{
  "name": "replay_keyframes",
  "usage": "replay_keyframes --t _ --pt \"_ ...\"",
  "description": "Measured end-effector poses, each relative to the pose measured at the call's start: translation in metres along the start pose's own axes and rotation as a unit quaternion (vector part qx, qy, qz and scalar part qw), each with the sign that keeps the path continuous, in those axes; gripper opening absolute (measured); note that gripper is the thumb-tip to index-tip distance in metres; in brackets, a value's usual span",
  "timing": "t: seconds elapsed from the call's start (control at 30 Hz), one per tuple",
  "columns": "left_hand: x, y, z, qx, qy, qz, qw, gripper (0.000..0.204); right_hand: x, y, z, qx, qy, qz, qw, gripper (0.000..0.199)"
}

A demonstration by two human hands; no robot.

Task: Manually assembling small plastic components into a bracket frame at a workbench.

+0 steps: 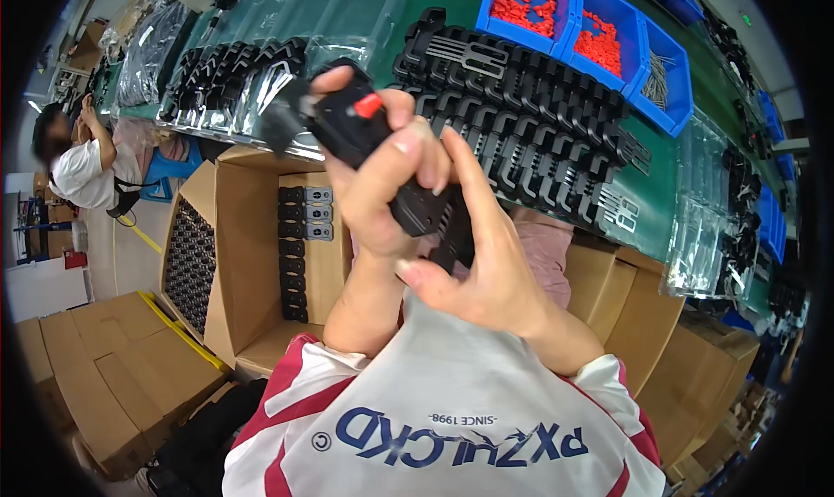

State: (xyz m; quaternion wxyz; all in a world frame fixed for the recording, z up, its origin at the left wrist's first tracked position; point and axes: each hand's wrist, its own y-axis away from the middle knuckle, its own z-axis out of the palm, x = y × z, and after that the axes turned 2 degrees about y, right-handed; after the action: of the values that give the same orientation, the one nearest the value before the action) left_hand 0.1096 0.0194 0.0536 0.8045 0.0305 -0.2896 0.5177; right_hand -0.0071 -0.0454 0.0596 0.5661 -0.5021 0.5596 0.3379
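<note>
Both hands meet close under the camera around a black plastic part (382, 154) with a small red button (367, 106). The left hand (382, 180) is wrapped around it, thumb beside the button; the right hand (486, 262) grips its lower end from below. Beneath the left hand stands an open cardboard box (252, 262). Beyond the hands, rows of black parts (539, 115) lie on the green surface (660, 193), with blue bins (599, 36) farther off.
</note>
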Motion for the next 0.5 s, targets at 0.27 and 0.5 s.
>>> replay_keyframes --t 0.27,0.5 --pt "-0.015 0.003 0.009 -0.027 -0.007 0.021 0.999 0.072 0.003 0.009 -0.017 0.02 0.074 -0.03 0.997 0.108" --pt "-0.037 0.008 0.021 -0.179 -0.15 -0.006 0.972 0.093 0.01 -0.008 -0.086 0.173 -0.227 0.005 0.958 0.089"
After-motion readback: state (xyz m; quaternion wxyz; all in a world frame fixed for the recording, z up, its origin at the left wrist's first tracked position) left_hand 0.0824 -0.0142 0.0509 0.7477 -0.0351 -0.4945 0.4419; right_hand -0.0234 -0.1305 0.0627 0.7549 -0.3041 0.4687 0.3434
